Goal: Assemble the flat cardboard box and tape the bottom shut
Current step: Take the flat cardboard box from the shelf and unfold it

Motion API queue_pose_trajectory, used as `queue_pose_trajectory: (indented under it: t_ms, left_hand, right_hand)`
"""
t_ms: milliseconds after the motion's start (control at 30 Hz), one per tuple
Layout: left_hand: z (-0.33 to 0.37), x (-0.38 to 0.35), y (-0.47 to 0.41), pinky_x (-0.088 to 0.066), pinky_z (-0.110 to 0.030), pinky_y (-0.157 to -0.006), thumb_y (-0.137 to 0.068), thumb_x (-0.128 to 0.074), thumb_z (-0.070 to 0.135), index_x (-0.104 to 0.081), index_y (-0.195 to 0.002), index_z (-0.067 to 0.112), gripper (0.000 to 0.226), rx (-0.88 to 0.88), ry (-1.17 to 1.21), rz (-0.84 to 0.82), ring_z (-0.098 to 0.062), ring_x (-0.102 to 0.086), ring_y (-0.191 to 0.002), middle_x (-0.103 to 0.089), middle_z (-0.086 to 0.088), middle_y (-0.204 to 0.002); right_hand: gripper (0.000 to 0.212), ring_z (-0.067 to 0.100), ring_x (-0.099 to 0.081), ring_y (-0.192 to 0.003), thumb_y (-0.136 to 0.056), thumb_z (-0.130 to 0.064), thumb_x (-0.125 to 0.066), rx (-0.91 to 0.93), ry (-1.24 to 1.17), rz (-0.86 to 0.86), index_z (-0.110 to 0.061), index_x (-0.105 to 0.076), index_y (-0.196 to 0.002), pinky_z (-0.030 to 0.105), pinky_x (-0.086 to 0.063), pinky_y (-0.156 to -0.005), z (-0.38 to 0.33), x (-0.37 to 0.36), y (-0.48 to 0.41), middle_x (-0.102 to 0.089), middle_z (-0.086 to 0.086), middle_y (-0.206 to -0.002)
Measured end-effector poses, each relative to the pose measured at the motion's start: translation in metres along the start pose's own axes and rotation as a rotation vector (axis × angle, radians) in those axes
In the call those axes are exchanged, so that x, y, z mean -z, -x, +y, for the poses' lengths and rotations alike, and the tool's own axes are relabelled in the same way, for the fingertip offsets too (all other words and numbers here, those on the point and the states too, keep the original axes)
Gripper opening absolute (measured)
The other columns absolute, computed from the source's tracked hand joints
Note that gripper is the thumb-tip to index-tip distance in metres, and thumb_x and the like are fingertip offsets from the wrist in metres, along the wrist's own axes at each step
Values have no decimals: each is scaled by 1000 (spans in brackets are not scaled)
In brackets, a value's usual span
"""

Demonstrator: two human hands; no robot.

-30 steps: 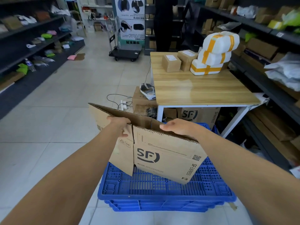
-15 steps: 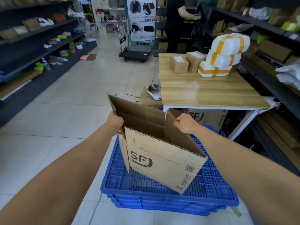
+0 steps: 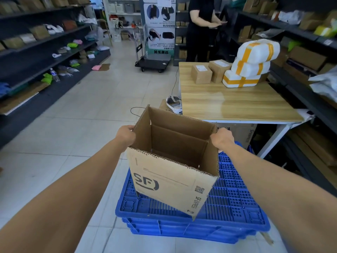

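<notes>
The left hand (image 3: 125, 136) and right hand (image 3: 222, 139) are each gripping opposite side walls of the corrugated cardboard box (image 3: 173, 172), fingers curled closed over the rims. Squared open into a brown rectangular tube, the box is hanging tilted above stacked blue plastic lattice crates (image 3: 233, 203), just before the wood-grain worktop (image 3: 228, 103).

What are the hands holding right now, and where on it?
Both hold the cardboard box, opened into a tube above the blue crates. The left hand grips its left top edge, the right hand its right top edge.
</notes>
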State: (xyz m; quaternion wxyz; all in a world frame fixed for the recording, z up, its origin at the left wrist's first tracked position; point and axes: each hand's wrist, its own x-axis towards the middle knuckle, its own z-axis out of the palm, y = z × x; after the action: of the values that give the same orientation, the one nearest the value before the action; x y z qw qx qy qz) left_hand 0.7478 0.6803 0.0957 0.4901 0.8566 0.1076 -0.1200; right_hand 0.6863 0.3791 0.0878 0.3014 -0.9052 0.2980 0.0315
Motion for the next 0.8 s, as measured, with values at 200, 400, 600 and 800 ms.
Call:
queue_pose_trajectory:
  t_ms: [200, 400, 600, 800]
  left_hand:
    - [-7, -3, 11, -44, -26, -43, -91, -38, -8, -52, -108, 11, 30, 61, -171, -102, -21, -56, -60, -58, -11, -82]
    - [-7, 1, 7, -46, -27, -52, -90, -35, -9, -54, -105, 8, 29, 55, -96, -66, -26, -58, -65, -61, -15, -92]
    - [-24, 5, 7, -57, -37, -62, -93, -40, -3, -51, -128, 9, 38, 24, -80, -62, -36, -65, -85, -64, -16, -104]
    - [-30, 12, 1, -59, -44, -81, -89, -43, -8, -62, -125, 10, 45, -65, -121, -38, -36, -67, -90, -69, -14, -108]
  right_hand:
    - [39, 18, -38, -49, -97, -5, -43, -28, 72, -117, -13, -41, -59, 25, -31, -44, -1, -6, 5, -40, 7, -58]
    - [36, 18, -37, -51, -97, -6, -41, 17, 70, -64, -7, -42, -61, 25, -29, -45, -13, -3, -2, -41, 7, -61]
    - [37, 24, -59, -61, -95, -3, -44, -121, 125, -417, 6, -42, -131, 32, -54, -60, -26, -4, 8, -53, 17, -89]
    - [21, 29, -54, -60, -91, 6, -42, 16, 242, -209, 3, -57, -107, 30, -41, -44, -17, -11, 0, -52, 18, -76]
